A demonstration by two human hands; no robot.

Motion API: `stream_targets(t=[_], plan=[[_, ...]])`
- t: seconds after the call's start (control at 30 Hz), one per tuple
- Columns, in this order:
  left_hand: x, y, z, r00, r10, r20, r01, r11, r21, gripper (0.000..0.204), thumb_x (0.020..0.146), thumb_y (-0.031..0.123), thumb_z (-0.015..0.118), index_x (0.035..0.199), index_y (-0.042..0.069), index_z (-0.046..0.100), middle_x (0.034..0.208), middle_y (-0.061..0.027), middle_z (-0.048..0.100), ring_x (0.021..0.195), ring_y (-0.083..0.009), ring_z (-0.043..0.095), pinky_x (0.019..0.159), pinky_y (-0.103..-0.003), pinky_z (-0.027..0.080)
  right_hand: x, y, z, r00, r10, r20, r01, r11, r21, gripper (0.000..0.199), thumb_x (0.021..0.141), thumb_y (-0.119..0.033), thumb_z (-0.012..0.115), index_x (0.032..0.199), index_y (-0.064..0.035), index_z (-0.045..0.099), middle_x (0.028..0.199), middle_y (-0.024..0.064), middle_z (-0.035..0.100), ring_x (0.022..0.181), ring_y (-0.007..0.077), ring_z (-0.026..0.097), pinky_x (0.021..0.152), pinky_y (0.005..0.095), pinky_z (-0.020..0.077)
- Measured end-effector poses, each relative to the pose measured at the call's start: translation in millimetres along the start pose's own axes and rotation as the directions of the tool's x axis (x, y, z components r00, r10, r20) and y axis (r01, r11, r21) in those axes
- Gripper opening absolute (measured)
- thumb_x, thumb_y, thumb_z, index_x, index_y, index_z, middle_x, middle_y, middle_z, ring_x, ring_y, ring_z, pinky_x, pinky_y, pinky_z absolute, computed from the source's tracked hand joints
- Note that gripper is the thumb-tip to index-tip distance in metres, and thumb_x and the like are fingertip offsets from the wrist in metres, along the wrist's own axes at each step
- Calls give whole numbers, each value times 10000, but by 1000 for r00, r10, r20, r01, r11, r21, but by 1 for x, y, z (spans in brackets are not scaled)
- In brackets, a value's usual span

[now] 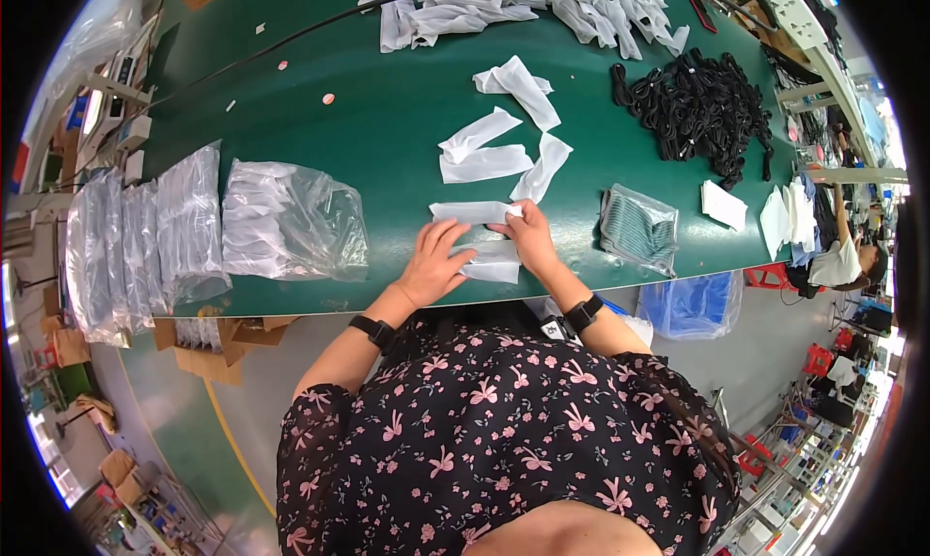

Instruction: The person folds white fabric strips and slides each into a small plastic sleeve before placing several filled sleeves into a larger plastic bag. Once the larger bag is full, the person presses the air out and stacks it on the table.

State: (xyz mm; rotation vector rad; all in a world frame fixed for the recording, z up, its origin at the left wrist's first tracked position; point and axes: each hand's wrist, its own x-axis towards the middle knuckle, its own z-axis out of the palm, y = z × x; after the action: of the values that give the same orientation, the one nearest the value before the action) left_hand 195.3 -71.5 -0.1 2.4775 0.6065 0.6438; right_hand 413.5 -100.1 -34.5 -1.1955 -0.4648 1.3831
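- Pressing flat, your left hand (433, 262) lies with fingers spread on a small white flat pouch (492, 262) near the front edge of the green table (387, 149).
- Your right hand (528, 236) pinches the end of a second white flat pouch (473, 211) just beyond the first, fingers closed on its right end.
- Further out lie several loose white pouches (494, 149), well clear of your hands, and a large heap of white pouches (523, 4) at the far edge.
- To your right rests a clear plastic bag of grey-striped folded items (636, 229); beyond it sits a tangle of black cords (697, 106).
- To your left, a crumpled clear plastic bag holding white pouches (291, 222) lies open-ended, beside a row of clear bagged bundles (136, 241).
- Nothing stands between your hands and the two pouches.
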Motion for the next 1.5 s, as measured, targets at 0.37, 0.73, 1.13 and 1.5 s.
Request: stream_targets(t=[0.37, 0.73, 1.13, 1.5], plan=[[-2, -23, 12, 999, -9, 44, 10, 1000, -13, 497, 638, 165, 795, 1105, 131, 628, 1309, -140, 470, 1251, -361, 403, 1066, -487, 353, -12, -5, -29, 994, 18, 107, 56, 763, -644, 135, 899, -68, 563, 975, 28, 504, 971, 158, 604, 809, 287, 672, 737, 367, 551], [8, -14, 10, 995, -17, 98, 23, 998, -56, 773, 629, 193, 814, 1308, 45, 475, 1197, -144, 515, 1139, -346, 455, 984, -436, 411, 26, -37, -35, 916, -401, 8, 37, 65, -997, 220, 807, -140, 620, 729, 30, 504, 838, 197, 581, 742, 407, 594, 667, 468, 479], [29, 4, 4, 985, 136, 111, -136, 991, -10, 650, 603, 221, 812, 1191, 92, 567, 1262, -143, 479, 1227, -371, 415, 1039, -525, 348, -40, -33, -53, 768, -390, 507, 591, 127, -797, 122, 719, -10, 580, 817, 1, 508, 924, 169, 533, 829, 386, 556, 715, 428, 476], [27, -13, 21, 970, 119, 210, -104, 991, -78, 615, 624, 242, 794, 1171, 91, 557, 1297, -158, 447, 1242, -342, 416, 1140, -565, 230, -17, -57, -42, 622, -18, 783, 773, -145, -617, 186, 670, -60, 642, 816, -36, 529, 956, 123, 536, 941, 311, 553, 784, 402, 485]])
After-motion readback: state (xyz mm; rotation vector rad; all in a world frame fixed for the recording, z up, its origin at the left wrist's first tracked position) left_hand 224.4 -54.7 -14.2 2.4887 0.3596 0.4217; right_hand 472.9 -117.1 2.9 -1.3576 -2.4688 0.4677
